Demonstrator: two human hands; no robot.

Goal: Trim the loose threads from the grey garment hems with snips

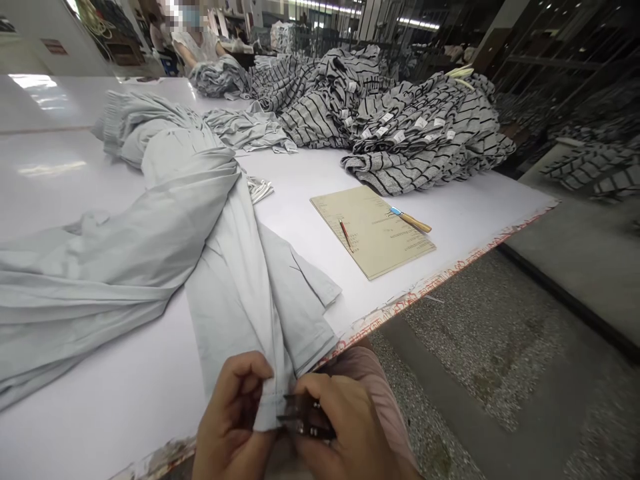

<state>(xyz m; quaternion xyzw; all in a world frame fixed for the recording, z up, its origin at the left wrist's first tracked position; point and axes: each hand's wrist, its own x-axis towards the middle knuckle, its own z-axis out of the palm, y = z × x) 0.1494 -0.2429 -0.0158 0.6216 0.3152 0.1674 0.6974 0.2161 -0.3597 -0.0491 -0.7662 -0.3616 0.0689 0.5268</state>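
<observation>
The pale grey garment [230, 267], trailing across the counter [295, 187] to its near edge, seemed soft, limp and light, best held by the stitched hem [268, 408], where the left hand's [233, 420] grip pinched it, the right hand's [355, 420] clasping dark snips [315, 423].

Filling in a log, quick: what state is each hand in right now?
Left hand: closed, pinching the edge of the pale cloth.
Right hand: closed on a small dark tool, its tips at that edge.

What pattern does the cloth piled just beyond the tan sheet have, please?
The piled cloth is grey with black stripes, best seen in the head view.
</observation>
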